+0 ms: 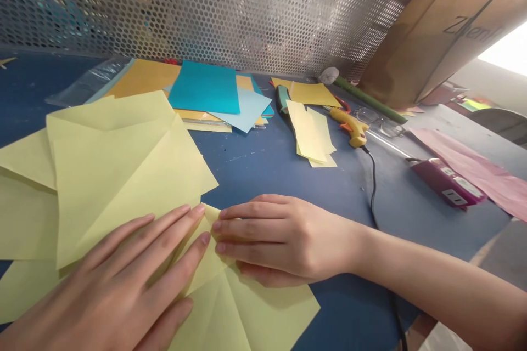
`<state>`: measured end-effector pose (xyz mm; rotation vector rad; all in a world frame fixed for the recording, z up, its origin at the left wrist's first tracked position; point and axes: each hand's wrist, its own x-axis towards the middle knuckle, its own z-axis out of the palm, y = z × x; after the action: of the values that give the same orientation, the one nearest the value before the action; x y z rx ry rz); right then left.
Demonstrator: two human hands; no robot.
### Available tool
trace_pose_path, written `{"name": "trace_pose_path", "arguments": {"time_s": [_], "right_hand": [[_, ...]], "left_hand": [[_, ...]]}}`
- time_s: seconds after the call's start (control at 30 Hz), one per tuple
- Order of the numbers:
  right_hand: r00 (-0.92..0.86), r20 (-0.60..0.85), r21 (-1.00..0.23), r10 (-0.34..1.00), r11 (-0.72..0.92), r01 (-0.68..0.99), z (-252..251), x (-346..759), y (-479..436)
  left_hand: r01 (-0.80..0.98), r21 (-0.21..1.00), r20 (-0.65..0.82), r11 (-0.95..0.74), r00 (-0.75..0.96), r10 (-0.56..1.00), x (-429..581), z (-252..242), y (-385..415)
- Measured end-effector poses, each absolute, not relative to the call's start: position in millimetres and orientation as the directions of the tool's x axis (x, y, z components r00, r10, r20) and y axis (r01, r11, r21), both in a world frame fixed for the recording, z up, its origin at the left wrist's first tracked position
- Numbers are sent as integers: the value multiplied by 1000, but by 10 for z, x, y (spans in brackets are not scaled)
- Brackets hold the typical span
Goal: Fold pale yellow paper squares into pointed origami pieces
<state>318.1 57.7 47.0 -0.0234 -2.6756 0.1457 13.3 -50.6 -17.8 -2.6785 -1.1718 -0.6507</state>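
A creased pale yellow sheet of paper (242, 307) lies on the blue table in front of me, its upper part folded over. My left hand (135, 274) lies across its left part with the fingers stretched out, fingertips pressing near the fold. From the right, my right hand (284, 236) grips the folded part, fingers close together; its thumb is mostly hidden. The two hands' fingertips are a short gap apart. Beside and partly under my left hand is a pile of larger yellow sheets (119, 164), the top one creased diagonally.
Blue and orange papers (206, 88) lie against the perforated metal screen (177, 5). Further right are a green-handled cutter (282, 98), small yellow papers (310, 134), a yellow glue gun (349, 125) with a cord, glasses (381, 120), a purple power strip (448, 182) and a brown paper bag (440, 33).
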Motion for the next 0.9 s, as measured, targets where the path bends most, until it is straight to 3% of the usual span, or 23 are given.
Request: {"name": "trace_pose_path", "arguments": {"time_s": [0.23,0.4,0.6,0.9], "right_hand": [[-901,432,-133,31,991,-29,460,3202,604],[-906,422,-149,18,988,-50,446,3196,625],[-902,432,-169,6,983,-74,425,3212,652],[-900,436,-169,-4,982,-86,401,3218,663]], "left_hand": [[676,14,378,-737,679,630,120,-109,-445],[748,211,449,-630,498,742,240,-120,-514],[772,96,434,-628,535,725,211,-201,-578],[772,47,470,-634,542,696,249,-90,-559]]}}
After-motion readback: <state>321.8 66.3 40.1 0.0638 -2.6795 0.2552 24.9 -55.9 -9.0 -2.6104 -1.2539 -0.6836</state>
